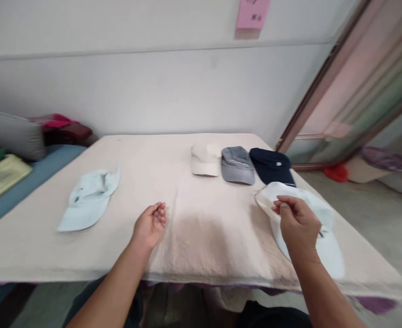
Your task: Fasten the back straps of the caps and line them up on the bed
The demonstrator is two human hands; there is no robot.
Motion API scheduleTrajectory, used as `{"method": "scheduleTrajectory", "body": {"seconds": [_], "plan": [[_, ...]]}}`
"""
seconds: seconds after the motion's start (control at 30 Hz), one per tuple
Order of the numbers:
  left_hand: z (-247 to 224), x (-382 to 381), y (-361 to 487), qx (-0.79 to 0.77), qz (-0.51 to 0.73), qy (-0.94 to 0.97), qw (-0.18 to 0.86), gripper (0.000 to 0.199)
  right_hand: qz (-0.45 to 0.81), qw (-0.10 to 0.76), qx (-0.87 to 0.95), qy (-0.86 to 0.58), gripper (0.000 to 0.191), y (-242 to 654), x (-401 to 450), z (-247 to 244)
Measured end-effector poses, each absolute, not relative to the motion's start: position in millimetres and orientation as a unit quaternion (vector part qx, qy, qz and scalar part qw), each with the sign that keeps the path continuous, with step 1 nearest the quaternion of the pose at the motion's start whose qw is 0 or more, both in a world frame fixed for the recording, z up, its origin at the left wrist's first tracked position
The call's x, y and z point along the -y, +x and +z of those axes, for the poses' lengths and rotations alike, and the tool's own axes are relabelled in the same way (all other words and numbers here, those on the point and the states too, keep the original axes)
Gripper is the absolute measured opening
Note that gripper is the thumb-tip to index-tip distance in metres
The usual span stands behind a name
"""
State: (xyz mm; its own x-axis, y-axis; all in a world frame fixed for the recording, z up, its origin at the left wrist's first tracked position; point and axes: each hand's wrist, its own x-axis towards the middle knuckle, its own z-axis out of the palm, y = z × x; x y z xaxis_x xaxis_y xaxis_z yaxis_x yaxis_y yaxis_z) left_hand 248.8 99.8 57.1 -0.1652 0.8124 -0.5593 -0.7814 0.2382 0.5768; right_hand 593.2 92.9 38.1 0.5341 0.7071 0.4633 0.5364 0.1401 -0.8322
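My left hand (151, 224) hovers above the near middle of the table, palm inward, its fingers loosely curled with nothing in them. On the right, my right hand (298, 223) is closed in a pinch in front of a white cap (329, 250). Whether its fingers grip the cap's fabric cannot be made out. This cap lies near the table's right edge, slightly blurred, with a small dark mark on its front. A pale bluish-white cap (86, 212) rests on the left side, its brim toward the near left.
Toward the back right sit a cream cap (205, 160), a grey cap (238, 166) and a navy cap (272, 165) in a row. A pale cloth covers the table (146, 159). Left of it are a grey cushion (12, 132) and folded yellow cloth (4, 177). Behind stands a white wall (136, 91).
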Motion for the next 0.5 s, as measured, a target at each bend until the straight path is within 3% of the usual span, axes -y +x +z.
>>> {"method": "scheduleTrajectory", "body": {"seconds": [0.23,0.5], "plan": [[53.0,-89.1,174.1,-0.467,0.714,-0.065,0.517,0.019,0.212,0.482,0.699,-0.483,0.013,461.9,-87.5,46.1],[36.0,-47.3,57.9,-0.529,0.74,-0.183,0.372,0.02,0.297,0.397,0.792,-0.357,0.018,355.7,-80.0,44.0]]}}
